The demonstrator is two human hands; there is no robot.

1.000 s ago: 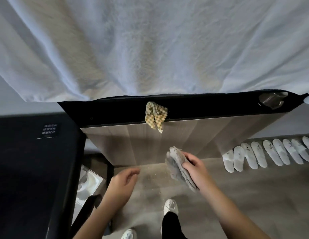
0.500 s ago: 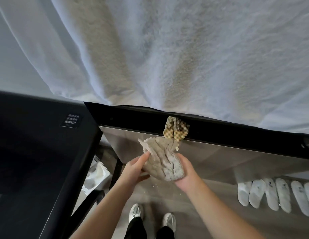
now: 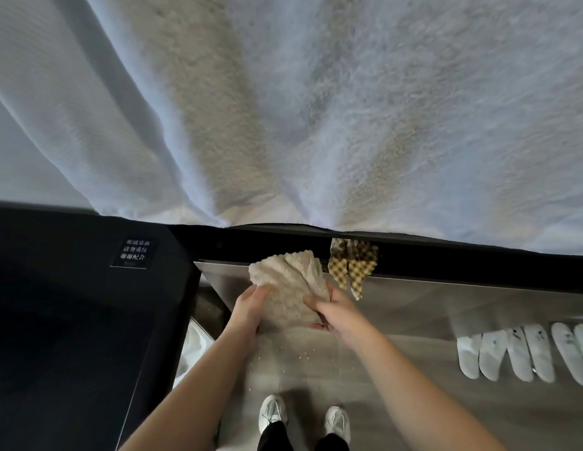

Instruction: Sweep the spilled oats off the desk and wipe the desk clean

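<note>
A beige fluffy cloth is held up in front of me over the floor. My left hand grips its left edge and my right hand grips its right edge, fingers curled into the fabric. Small pale oat flakes lie scattered on the wooden floor below the cloth. A yellow checked rag hangs over the dark edge of the black desk top, which fills the left side.
A white curtain fills the upper view. A grey panel stands below the dark ledge. Several white slippers line the floor at right. A white bin liner shows beside the desk. My shoes are below.
The left hand has joined the right on the beige cloth, and both now hold it spread higher. The view has shifted left and down.
</note>
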